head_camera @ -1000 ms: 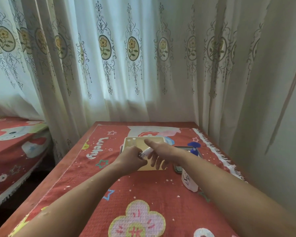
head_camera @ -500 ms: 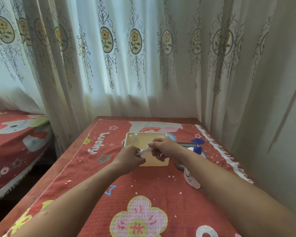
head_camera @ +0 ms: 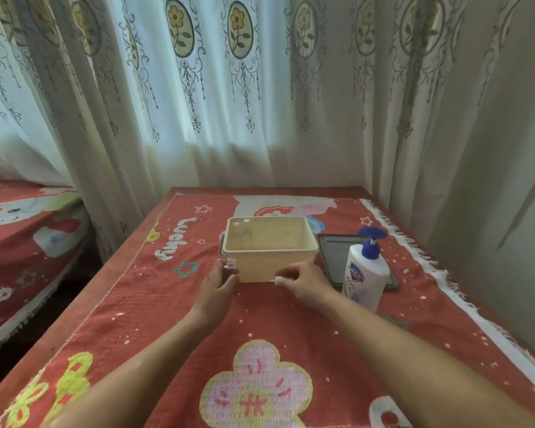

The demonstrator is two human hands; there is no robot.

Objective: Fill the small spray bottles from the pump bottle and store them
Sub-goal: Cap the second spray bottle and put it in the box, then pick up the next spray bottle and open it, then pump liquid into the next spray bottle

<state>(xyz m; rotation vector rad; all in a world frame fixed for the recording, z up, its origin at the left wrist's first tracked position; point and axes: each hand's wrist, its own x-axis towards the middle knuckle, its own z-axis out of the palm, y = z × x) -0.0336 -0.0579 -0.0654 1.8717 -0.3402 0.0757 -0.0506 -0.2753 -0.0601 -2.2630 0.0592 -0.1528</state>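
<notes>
A cream plastic box point(head_camera: 271, 264) stands on the red cloth in the middle of the table. My left hand point(head_camera: 218, 288) grips a small clear spray bottle point(head_camera: 230, 264), open at the neck, upright by the box's front left corner. My right hand point(head_camera: 303, 281) pinches the bottle's white spray top point(head_camera: 279, 280) low in front of the box. Two more small clear bottles point(head_camera: 242, 232) stand inside the box at its back left. The white pump bottle point(head_camera: 365, 274) with a blue pump stands to the right of my right hand.
A dark tablet point(head_camera: 334, 256) lies flat between the box and the pump bottle. Patterned curtains point(head_camera: 260, 103) hang close behind the table and a wall closes the right side. A bed with a red cover point(head_camera: 22, 230) lies across a gap on the left.
My hands have come apart: the spray top is off the small bottle and in my right hand. Both hands dropped toward the cloth in front of the box.
</notes>
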